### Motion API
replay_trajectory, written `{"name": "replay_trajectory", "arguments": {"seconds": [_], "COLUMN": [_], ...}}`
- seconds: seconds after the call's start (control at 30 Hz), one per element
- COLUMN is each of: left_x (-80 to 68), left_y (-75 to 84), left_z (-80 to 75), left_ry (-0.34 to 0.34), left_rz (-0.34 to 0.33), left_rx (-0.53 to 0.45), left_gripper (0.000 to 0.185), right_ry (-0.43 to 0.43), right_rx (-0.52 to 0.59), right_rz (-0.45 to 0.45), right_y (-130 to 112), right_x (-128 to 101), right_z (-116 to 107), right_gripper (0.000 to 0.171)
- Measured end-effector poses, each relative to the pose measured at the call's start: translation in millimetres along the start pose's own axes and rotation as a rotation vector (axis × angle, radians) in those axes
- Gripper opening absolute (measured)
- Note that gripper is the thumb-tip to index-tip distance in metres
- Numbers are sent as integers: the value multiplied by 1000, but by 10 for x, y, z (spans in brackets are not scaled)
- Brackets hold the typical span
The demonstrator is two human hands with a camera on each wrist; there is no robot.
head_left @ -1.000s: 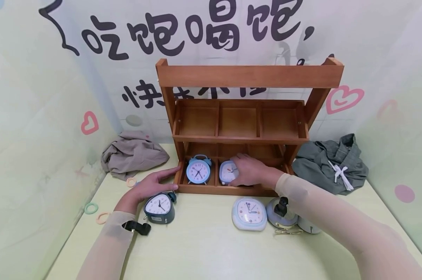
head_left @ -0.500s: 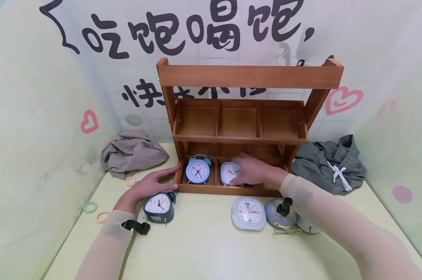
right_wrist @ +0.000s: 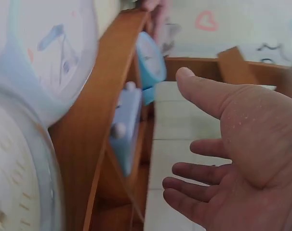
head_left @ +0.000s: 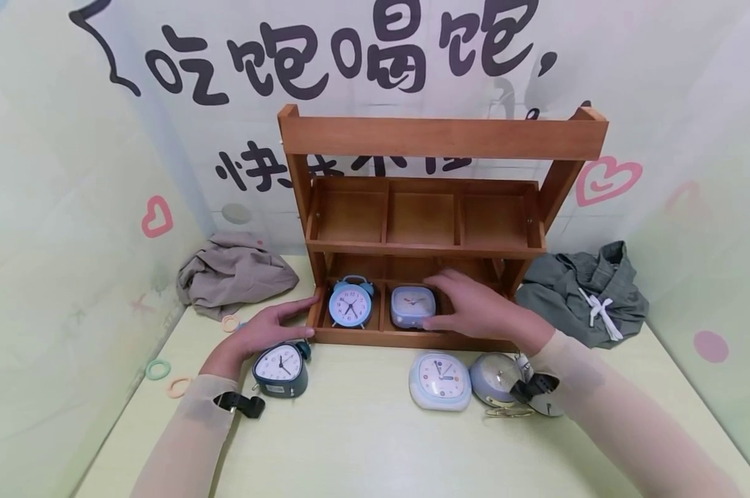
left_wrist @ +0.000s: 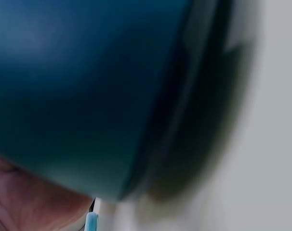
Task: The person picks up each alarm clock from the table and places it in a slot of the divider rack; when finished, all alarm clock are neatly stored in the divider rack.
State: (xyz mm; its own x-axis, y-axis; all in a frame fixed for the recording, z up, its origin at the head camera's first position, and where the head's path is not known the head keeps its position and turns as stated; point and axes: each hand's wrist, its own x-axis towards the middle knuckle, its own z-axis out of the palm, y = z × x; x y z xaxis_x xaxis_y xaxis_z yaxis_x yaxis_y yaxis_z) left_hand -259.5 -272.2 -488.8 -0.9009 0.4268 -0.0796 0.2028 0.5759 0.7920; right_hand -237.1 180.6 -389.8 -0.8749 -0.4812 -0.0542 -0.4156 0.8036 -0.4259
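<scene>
A: Head view, nearest the viewer: what lies in front of the wooden rack [head_left: 439, 138]?

B: On the table [head_left: 362, 443], three clocks stand ahead of the rack's front rail: a dark triangular clock [head_left: 279, 369] off its left end, a pale square clock [head_left: 439, 380] before its middle, and a round clock [head_left: 498, 389] lying face down just beside that one.

A: And the forearms?

B: Both run from the lower corners up toward the rack, in sheer sleeves with a dark strap at each wrist.

A: Pose of the left hand [head_left: 269, 330]?

B: It rests flat against the rack's lower left corner, fingers straight, thumb on the front rail, gripping nothing. The triangular clock sits just below it. The left wrist view is a blur of dark blue and tells nothing more.

A: The right hand [head_left: 474, 311]?

B: It hovers in the rack's lower tier, just right of the blue square clock [head_left: 413, 306]. The right wrist view shows the palm [right_wrist: 242, 159] spread and the fingers relaxed: released, holding nothing.

A: Where is that clock?

B: Upright in the middle compartment of the lower tier, beside a blue twin-bell clock [head_left: 350, 303] in the left compartment.

A: Farther back?

B: A beige cloth [head_left: 234, 272] left of the rack, a grey-green garment [head_left: 583, 290] right of it.
</scene>
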Motion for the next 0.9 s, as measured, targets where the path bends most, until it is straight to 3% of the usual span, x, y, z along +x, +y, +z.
{"name": "replay_trajectory", "arguments": {"seconds": [0.47, 0.7, 0.9], "left_x": [-5, 0, 1], "left_y": [-17, -27, -12], "left_z": [-8, -2, 11], "left_ry": [14, 10, 9], "left_rz": [9, 8, 5], "left_rx": [-5, -5, -17], "left_gripper": [80, 79, 79], "right_ry": [12, 3, -23], "right_rx": [38, 40, 5], "right_rz": [-68, -98, -118], "right_y": [-61, -83, -66], "right_x": [-649, -845, -879], "right_z": [213, 352, 480], "right_gripper": [89, 84, 89]}}
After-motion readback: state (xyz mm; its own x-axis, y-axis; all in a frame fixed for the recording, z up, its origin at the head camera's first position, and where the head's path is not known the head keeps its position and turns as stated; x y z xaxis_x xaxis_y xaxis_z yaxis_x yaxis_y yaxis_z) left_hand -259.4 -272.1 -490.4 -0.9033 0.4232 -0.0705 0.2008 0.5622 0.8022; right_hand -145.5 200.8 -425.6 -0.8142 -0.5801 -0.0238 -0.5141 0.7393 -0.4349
